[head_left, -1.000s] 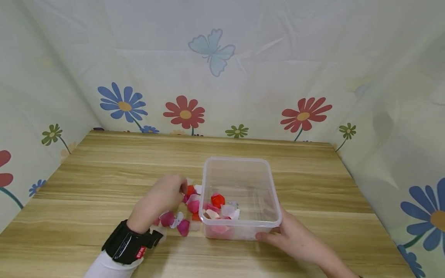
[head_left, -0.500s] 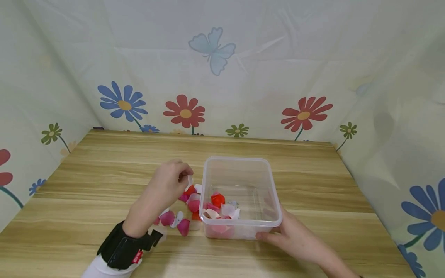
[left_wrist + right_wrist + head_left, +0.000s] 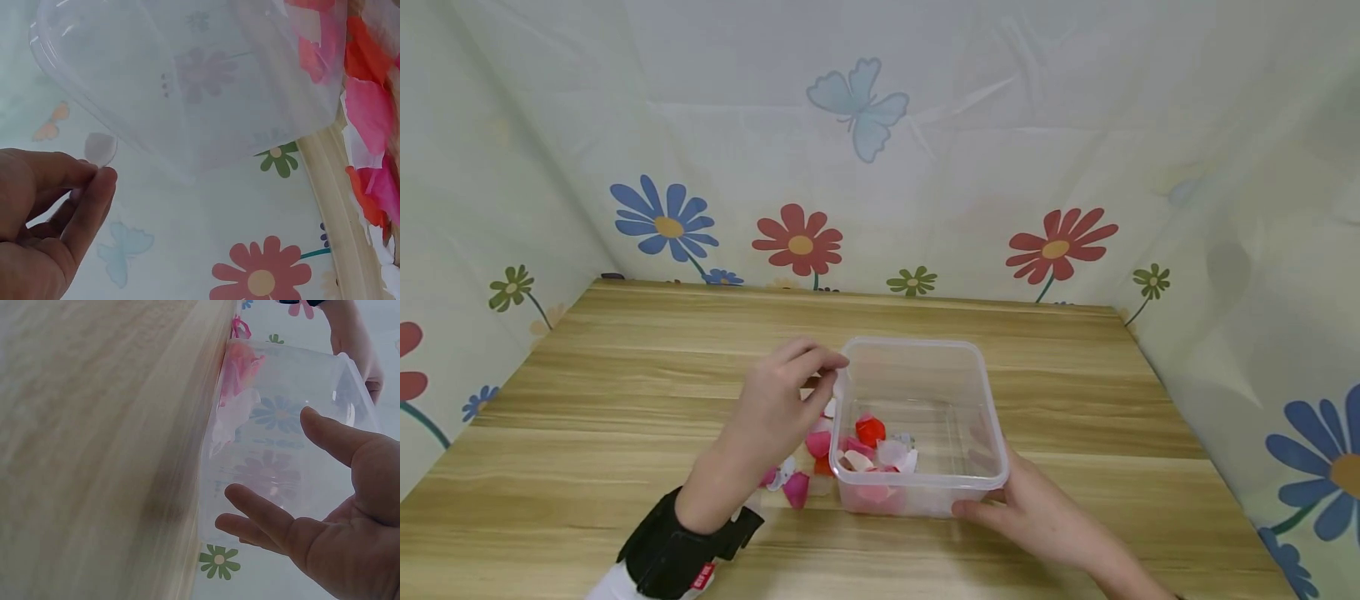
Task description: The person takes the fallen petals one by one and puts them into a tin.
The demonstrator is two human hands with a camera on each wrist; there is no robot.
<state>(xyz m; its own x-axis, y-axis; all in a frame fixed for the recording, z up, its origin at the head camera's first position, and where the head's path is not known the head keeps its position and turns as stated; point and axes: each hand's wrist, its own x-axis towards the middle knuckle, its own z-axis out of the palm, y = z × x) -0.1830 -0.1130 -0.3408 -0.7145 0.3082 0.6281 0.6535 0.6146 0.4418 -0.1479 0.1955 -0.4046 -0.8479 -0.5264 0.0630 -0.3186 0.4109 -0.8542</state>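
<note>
In the left wrist view my left hand [image 3: 56,219] pinches a white petal [image 3: 100,149] between thumb and fingertips, close to the rim of the clear plastic box. From the head view, this left hand [image 3: 782,400] is at the box's upper left corner. The box [image 3: 917,482] stands on the table with red, pink and white petals [image 3: 871,432] at its left end. My right hand [image 3: 1037,508] rests against the lower right corner of the box; in the right wrist view its fingers [image 3: 262,512] are extended along the wall, with the thumb spread apart.
Loose pink, red and white petals [image 3: 796,490] lie on the wooden table [image 3: 647,400] left of the box, partly hidden by my left forearm. A flower-printed cloth [image 3: 970,183] hangs behind and at both sides. A black strap [image 3: 662,546] circles my left wrist.
My left hand has lifted a white petal from the pile and carried it up and right to the box rim. The right hand and the box have stayed in place.
</note>
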